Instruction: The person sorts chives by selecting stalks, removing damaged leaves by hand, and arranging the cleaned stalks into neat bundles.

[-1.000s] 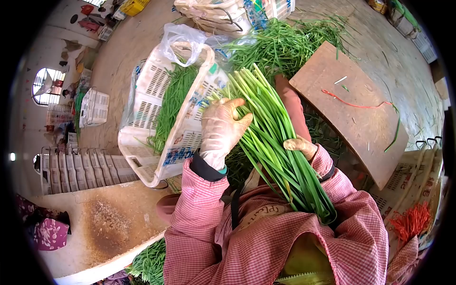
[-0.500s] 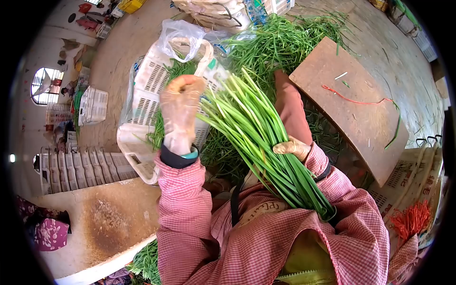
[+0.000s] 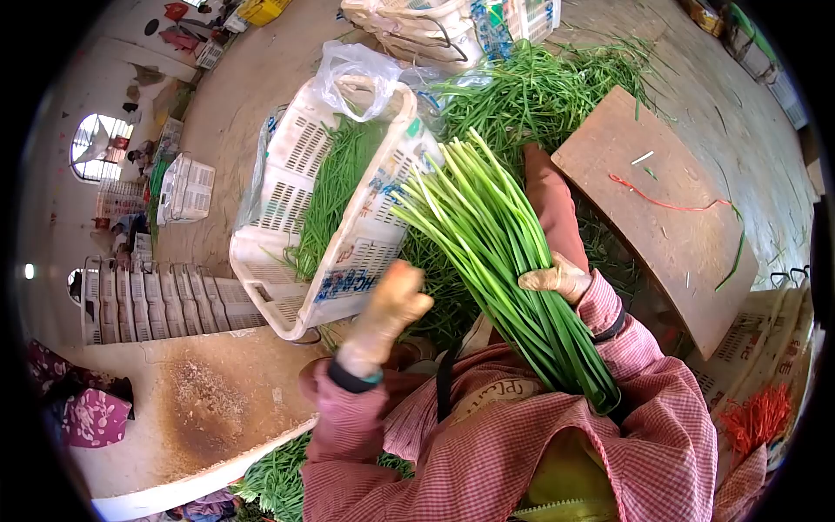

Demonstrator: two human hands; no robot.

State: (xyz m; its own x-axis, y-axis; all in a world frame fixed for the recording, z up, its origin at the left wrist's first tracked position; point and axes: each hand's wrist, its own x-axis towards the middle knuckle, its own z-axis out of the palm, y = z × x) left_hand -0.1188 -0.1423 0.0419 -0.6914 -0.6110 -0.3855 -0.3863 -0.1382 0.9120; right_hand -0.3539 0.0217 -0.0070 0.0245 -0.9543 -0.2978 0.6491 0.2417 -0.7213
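A large bunch of long green stalks [image 3: 513,261] lies slantwise over my lap, its pale ends pointing up and left. My gloved right hand [image 3: 557,280] is wrapped round the bunch at its right side. My gloved left hand [image 3: 389,313] is off the bunch, below the tilted white crate, and smeared by motion, so its fingers are hard to make out. Thinner green stalks [image 3: 341,187] lie inside the white crate [image 3: 339,270], which has a clear plastic bag [image 3: 357,78] over its top edge.
A brown board [image 3: 665,217] with a red string [image 3: 665,202] is at the right. Loose greens [image 3: 539,91] are heaped on the floor ahead. A stained tabletop [image 3: 200,404] is at the lower left, with stacked crates [image 3: 165,304] behind. Red strings [image 3: 757,418] hang at the far right.
My left hand has left the bunch's pale ends, swung left across the crate, then come down below it. My right hand keeps hold of the bunch. The view has shifted slightly.
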